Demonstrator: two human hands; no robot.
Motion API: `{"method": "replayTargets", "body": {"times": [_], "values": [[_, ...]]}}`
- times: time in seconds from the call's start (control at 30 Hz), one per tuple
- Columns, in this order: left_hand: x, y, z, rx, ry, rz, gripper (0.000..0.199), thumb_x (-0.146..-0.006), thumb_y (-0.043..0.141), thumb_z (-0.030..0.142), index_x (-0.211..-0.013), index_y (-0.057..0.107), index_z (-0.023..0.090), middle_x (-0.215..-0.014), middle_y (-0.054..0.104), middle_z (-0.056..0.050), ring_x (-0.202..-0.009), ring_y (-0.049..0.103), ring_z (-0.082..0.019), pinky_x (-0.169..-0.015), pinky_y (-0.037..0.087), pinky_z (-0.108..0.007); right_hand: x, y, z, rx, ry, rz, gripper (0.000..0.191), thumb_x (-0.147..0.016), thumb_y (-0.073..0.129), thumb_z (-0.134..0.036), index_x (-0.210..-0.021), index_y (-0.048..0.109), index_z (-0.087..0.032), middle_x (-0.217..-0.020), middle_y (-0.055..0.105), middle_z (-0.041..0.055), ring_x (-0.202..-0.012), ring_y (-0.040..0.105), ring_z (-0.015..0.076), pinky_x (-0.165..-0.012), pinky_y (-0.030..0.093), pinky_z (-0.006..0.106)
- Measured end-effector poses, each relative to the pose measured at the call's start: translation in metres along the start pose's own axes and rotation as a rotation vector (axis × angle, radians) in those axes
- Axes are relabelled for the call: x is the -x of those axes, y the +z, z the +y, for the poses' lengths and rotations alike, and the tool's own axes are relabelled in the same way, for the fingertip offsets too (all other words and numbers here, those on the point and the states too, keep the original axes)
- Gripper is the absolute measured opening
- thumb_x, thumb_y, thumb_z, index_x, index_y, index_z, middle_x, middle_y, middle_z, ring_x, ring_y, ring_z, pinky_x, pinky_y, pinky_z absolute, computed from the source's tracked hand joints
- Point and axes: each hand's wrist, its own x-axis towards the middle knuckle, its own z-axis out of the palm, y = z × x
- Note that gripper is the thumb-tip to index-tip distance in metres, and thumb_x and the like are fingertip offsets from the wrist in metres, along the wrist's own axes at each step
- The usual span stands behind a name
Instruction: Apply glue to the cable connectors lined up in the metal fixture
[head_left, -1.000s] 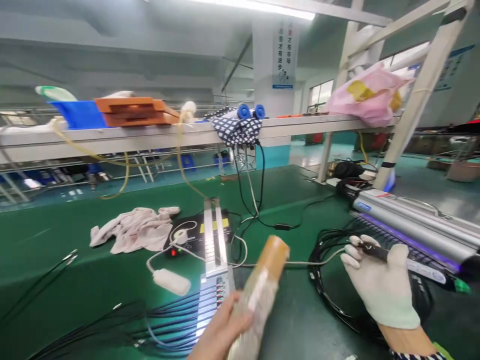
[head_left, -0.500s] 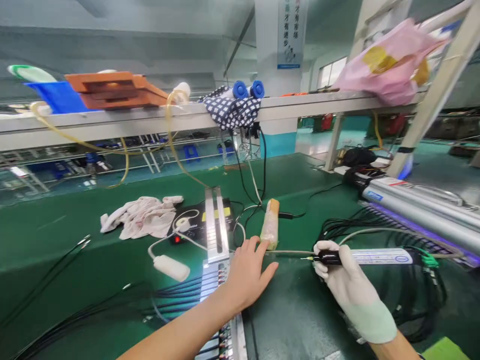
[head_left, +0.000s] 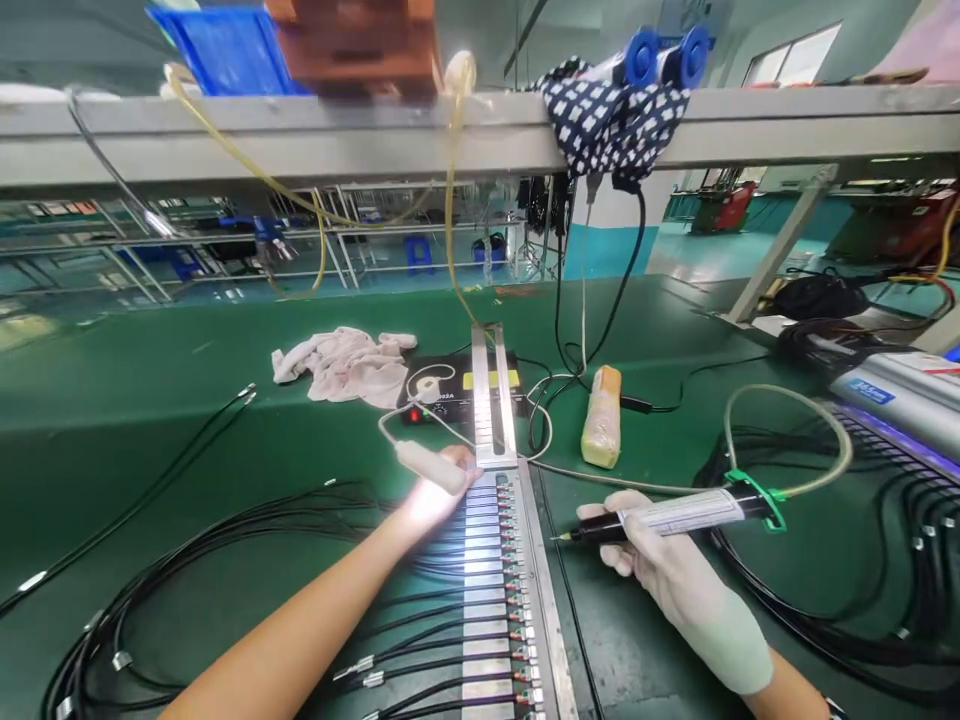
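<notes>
Plastic syringe (head_left: 681, 513); smooth metal fixture (head_left: 534, 562); cloth rag (head_left: 352, 365)

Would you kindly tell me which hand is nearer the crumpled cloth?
Left. The left hand is in front of the cloth and to its right; the right hand, holding the syringe, is farther right.

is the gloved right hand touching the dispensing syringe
Touching: the head view shows the gloved right hand gripping the dispensing syringe, its thumb laid across the barrel.

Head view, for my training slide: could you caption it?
Gloved right hand holds a syringe beside a metal fixture lined with black cables; bare left hand opposite.
</notes>
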Motion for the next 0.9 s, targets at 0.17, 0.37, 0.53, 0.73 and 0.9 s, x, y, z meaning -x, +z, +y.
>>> {"method": "replayTargets", "body": {"times": [0.17, 0.37, 0.53, 0.73, 0.9], "values": [[0.012, 0.0, 0.005, 0.034, 0.008, 0.014, 0.019, -0.092, 0.059, 0.031, -0.083, 0.058, 0.014, -0.085, 0.06, -0.001, -0.08, 0.059, -0.015, -0.075, 0.051, -0.033, -0.027, 0.018, -0.004, 0.226, -0.048, -0.035, 0.027, -0.093, 0.058, -0.044, -0.107, 0.062, -0.021, -0.099, 0.068, 0.0075, -0.066, 0.058, 0.0141, -0.058, 0.047, 0.026], [0.018, 0.004, 0.01, 0.037, 0.006, 0.061, 0.017, -0.091, 0.047, 0.029, -0.079, 0.052, 0.018, -0.082, 0.055, -0.003, -0.086, 0.054, -0.021, -0.081, 0.044, -0.038, -0.051, 0.039, 0.004, 0.502, -0.195, 0.001, 0.015, -0.091, 0.057, -0.027, -0.104, 0.063, -0.022, -0.102, 0.068, 0.0052, -0.07, 0.064, 0.015, -0.071, 0.054, 0.03], [0.015, 0.006, 0.007, 0.055, -0.025, 0.042, 0.019, -0.088, 0.046, 0.033, -0.075, 0.049, 0.02, -0.077, 0.052, -0.002, -0.079, 0.051, -0.022, -0.077, 0.041, -0.039, -0.051, 0.041, 0.009, 0.521, -0.374, -0.067, 0.016, -0.086, 0.057, -0.018, -0.1, 0.063, -0.024, -0.112, 0.067, 0.0055, -0.096, 0.066, 0.0219, -0.091, 0.054, 0.04], [0.013, 0.003, 0.007, 0.072, -0.045, 0.0, 0.02, -0.088, 0.046, 0.036, -0.076, 0.051, 0.02, -0.076, 0.05, -0.002, -0.078, 0.049, -0.023, -0.075, 0.037, -0.038, -0.049, 0.04, 0.006, 0.631, -0.427, -0.099, 0.023, -0.081, 0.062, -0.009, -0.099, 0.064, -0.023, -0.11, 0.067, 0.0038, -0.101, 0.065, 0.0197, -0.091, 0.054, 0.033], [0.013, 0.006, 0.005, 0.067, -0.062, 0.0, 0.021, -0.089, 0.046, 0.036, -0.078, 0.053, 0.019, -0.075, 0.05, -0.003, -0.077, 0.048, -0.022, -0.073, 0.036, -0.037, -0.048, 0.039, 0.007, 0.679, -0.472, -0.128, 0.029, -0.08, 0.063, -0.007, -0.104, 0.062, -0.023, -0.114, 0.066, 0.0035, -0.103, 0.064, 0.0182, -0.092, 0.053, 0.03]]}}
